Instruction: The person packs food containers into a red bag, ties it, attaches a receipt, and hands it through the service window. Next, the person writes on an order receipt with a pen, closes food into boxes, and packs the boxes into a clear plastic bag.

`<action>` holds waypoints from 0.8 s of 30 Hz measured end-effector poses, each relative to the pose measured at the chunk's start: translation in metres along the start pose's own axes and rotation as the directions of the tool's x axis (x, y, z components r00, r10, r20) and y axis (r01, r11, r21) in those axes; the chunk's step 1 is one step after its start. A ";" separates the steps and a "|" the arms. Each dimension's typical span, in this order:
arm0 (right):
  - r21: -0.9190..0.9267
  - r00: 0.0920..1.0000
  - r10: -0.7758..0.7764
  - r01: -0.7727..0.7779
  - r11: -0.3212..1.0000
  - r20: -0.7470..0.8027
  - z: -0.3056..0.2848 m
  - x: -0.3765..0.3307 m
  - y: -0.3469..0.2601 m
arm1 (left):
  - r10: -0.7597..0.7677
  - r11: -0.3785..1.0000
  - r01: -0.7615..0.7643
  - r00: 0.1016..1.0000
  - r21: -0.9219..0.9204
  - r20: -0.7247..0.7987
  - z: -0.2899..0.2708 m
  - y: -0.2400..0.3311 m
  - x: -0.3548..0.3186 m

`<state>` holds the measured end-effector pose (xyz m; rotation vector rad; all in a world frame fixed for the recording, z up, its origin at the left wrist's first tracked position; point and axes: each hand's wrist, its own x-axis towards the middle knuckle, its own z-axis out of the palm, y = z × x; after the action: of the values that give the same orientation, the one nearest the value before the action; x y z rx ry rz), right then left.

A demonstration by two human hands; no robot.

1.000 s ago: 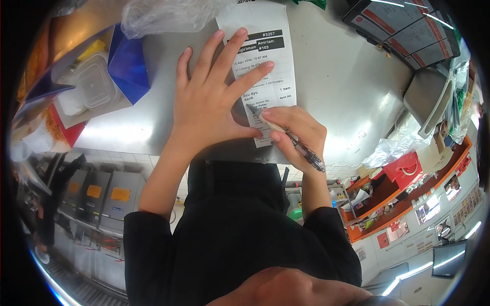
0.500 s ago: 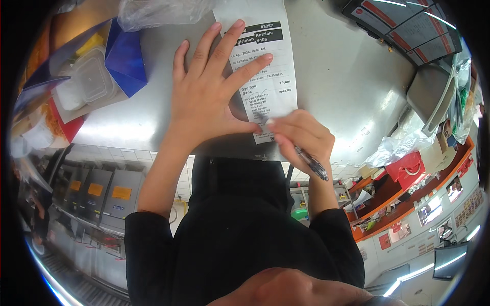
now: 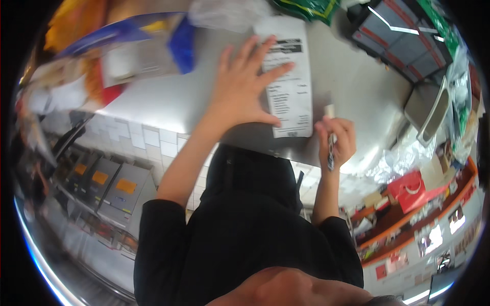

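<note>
A long white printed receipt [image 3: 296, 99] lies on the steel counter [image 3: 352, 71] before me. My left hand [image 3: 245, 89] rests on its left side, fingers spread, with the thumb near the lower left edge. To the right of the paper, my right hand [image 3: 338, 137] is closed around a pen [image 3: 331, 153]. The pen is black and clear, with a pale end [image 3: 329, 110] pointing away from me. It is apart from the receipt. Motion blurs the print and the pen.
At the far left a blue-edged food box [image 3: 153, 51] holds a clear lidded container. Clear plastic [image 3: 229, 13] and a green package [image 3: 311, 7] lie at the back. A dark box with orange stripes [image 3: 398, 38] and a grey bin [image 3: 431, 109] stand right.
My right hand has lifted the pen off the receipt and moved right, turning the pen more upright. My left hand stays spread on the paper. The whole view has shifted.
</note>
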<state>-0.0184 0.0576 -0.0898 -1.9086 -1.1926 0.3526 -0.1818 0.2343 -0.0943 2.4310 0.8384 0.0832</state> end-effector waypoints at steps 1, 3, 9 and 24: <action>-0.136 0.994 -0.090 0.082 0.987 -0.054 0.008 0.008 0.001 | -0.010 1.000 0.010 1.000 0.007 -0.008 0.003 0.002 -0.002; -0.349 0.975 -0.195 0.221 0.911 0.110 0.011 0.034 -0.003 | -0.011 1.000 0.011 1.000 0.025 0.019 0.003 0.014 0.006; -0.682 0.949 -0.223 0.314 0.660 0.222 0.022 0.063 -0.020 | 0.036 0.972 -0.119 0.929 -0.204 -0.368 -0.005 0.032 -0.010; -0.251 0.913 0.211 -0.126 0.960 0.350 0.139 0.048 -0.124 | -0.683 0.641 0.254 0.621 -0.725 -0.386 -0.059 -0.110 -0.141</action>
<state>-0.1542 0.1922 -0.0706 -2.2160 -1.3599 0.7306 -0.3693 0.2518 -0.0865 1.4373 1.4961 0.8781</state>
